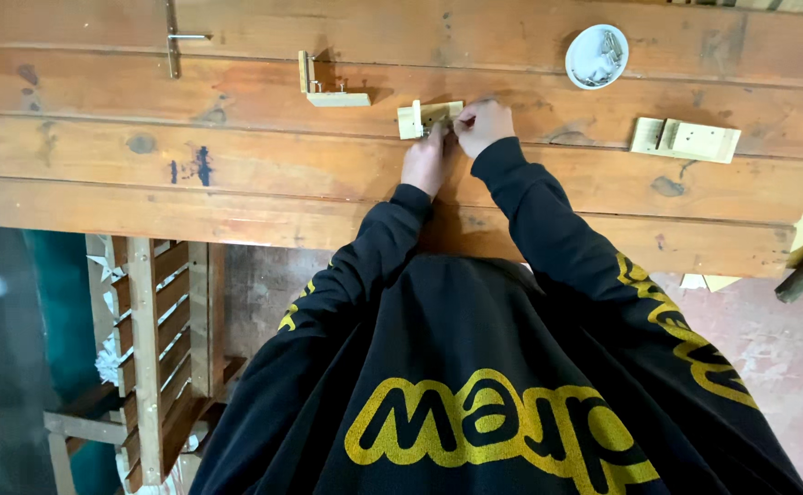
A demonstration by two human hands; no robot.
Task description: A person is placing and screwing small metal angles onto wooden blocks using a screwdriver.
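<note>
On the plank workbench (236, 183), both hands meet at a small wooden piece (427, 117). Left hand (427, 160) braces it, fingers curled. Right hand (484, 124) pinches its end; can't tell what's between the fingertips.

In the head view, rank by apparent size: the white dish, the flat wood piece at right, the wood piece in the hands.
1. Flat wood piece at right.
2. White dish and wood piece in the hands look too close in size to rank; the latter is partly covered.

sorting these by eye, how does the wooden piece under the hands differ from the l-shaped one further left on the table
The piece under the hands is touched by both the left hand and right hand; the L-shaped piece lies untouched. The first lies flat and low; the second has one leg standing up. Both are small, pale wood assemblies on the plank table.
</note>
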